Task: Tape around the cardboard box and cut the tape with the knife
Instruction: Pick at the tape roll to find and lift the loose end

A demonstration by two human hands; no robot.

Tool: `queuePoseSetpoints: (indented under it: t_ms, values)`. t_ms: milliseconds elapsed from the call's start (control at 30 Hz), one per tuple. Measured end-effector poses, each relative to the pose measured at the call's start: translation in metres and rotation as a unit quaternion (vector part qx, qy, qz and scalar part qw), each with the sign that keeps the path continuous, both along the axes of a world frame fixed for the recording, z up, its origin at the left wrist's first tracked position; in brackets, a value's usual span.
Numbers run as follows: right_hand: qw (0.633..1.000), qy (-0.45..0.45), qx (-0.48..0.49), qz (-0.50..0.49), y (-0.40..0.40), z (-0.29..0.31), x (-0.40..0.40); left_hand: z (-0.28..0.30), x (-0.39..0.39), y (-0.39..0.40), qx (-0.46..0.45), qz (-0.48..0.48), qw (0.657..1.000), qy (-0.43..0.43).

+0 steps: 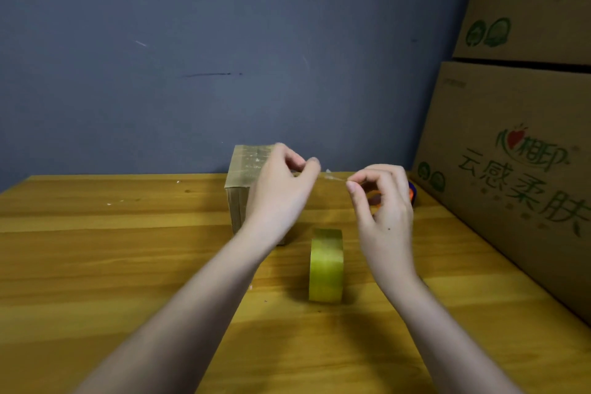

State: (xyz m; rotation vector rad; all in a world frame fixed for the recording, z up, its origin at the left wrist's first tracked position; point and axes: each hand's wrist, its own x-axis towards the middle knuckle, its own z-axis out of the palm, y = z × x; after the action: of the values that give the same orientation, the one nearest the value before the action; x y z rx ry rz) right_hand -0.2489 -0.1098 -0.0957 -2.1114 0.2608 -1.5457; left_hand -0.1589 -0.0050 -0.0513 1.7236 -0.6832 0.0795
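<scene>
Left hand point(281, 182) and right hand point(382, 198), raised above the table point(112, 265), each pinch one end of a thin clear tape strip point(332, 177) stretched between them. The cardboard box point(243, 176) stands behind the left hand; the yellowish tape roll point(326, 265) stands on edge just in front.

Your work surface is a wooden table point(96, 265). On it stand a taped cardboard box point(238, 198) near the far edge, a yellowish tape roll point(326, 265) upright on its rim, and large printed cartons point(505, 176) stacked at your right.
</scene>
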Motion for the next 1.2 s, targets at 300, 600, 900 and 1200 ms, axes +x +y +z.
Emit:
queuePoseSetpoints:
  t_ms: [300,600,900,1200]
  values:
    - [1.000,0.014,-0.014,0.020,-0.001,0.004,-0.003,-0.010,-0.004,0.006,0.020,-0.061,0.948,-0.313]
    - [0.999,0.031,-0.002,0.029,-0.004,0.005,-0.005,-0.014,0.007,0.003,0.013,-0.075,0.973,-0.216]
    - [0.985,0.060,0.092,0.133,-0.009,0.015,-0.009,-0.015,0.009,0.000,-0.024,-0.133,0.980,-0.149]
    - [0.991,0.086,0.051,0.088,-0.011,0.015,-0.009,-0.018,0.016,0.004,-0.021,-0.134,0.983,-0.120]
